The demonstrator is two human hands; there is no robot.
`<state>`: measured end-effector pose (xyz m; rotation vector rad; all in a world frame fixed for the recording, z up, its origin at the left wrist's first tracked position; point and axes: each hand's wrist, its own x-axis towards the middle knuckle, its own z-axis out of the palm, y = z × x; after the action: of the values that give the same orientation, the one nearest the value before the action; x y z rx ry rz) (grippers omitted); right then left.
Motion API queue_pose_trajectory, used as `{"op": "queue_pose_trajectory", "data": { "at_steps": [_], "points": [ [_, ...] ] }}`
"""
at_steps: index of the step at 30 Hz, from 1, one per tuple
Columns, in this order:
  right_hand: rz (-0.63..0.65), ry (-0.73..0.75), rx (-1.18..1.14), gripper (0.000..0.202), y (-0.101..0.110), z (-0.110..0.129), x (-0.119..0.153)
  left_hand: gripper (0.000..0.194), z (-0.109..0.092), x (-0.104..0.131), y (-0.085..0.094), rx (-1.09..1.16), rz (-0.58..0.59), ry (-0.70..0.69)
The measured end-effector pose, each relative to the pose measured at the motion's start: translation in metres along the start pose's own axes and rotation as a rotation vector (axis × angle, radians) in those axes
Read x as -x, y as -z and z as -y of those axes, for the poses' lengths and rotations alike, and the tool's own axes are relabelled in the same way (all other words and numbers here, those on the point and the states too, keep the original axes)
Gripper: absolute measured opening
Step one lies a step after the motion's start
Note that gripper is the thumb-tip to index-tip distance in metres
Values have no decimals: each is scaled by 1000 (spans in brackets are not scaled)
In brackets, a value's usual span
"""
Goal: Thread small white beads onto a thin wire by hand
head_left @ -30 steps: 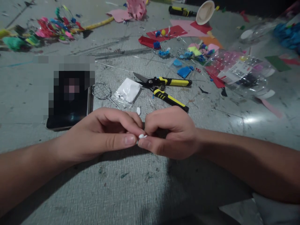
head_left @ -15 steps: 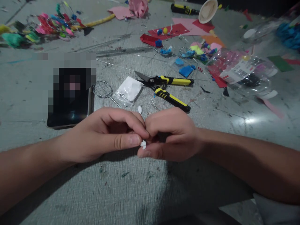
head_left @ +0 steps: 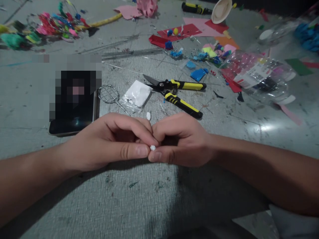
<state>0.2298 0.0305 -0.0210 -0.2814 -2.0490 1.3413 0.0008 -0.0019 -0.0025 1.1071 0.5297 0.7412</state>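
Observation:
A small lump of white modelling clay [head_left: 153,147] is pinched between my fingertips, where both hands meet. My left hand [head_left: 117,142] is closed, thumb and forefinger pressing the lump from the left. From the right, my right hand [head_left: 184,141] closes on it too, its thumb tip just below the clay. Another white bit [head_left: 149,116] lies on the table beyond my knuckles. Behind that is a clear plastic packet [head_left: 137,94] with a white block in it. A twisted-wire racket shape [head_left: 109,94] lies to the left of the packet.
Spring-handled cutters [head_left: 184,85] with yellow and black grips lie open beyond my hands. A phone [head_left: 74,113] stands at the left. Further back are a clear plastic bottle [head_left: 256,76], red paper [head_left: 184,32], coloured clay bits and a paper cup [head_left: 221,11].
My right thumb has moved up against the left thumb tip, and the clay lump sits slightly higher and looks more compact. Other things lie as before.

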Motion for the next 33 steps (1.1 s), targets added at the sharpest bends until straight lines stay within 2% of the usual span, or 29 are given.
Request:
{"op": "queue_pose_trajectory", "data": {
  "at_steps": [3, 7, 14, 18, 23, 25, 29, 33],
  "points": [
    [13, -22, -56, 44, 2, -1, -1, 10, 0, -1, -1, -13, -44, 16],
    [18, -6, -62, 41, 2, 0, -2, 2, -1, 1, -3, -44, -48, 35],
    [-40, 6, 23, 42, -1, 2, -3, 4, 1, 6, -2, -49, -98, 64],
    [-123, -25, 12, 39, -3, 1, -4, 21, 0, 5, -4, -111, -162, 84],
    [-120, -35, 70, 30, -4, 0, -2, 9, -1, 2, -9, -127, -191, 82],
    [-191, -31, 95, 28, -5, -1, -1, 10, 2, 1, -9, -78, -226, 78],
    [-321, 49, 235, 18, -7, -2, -1, 5, 10, -1, -6, 76, -301, 70],
    [-305, 119, 504, 18, -4, -1, 0, 8, 10, -2, -7, 114, -365, 87]
  ]
}}
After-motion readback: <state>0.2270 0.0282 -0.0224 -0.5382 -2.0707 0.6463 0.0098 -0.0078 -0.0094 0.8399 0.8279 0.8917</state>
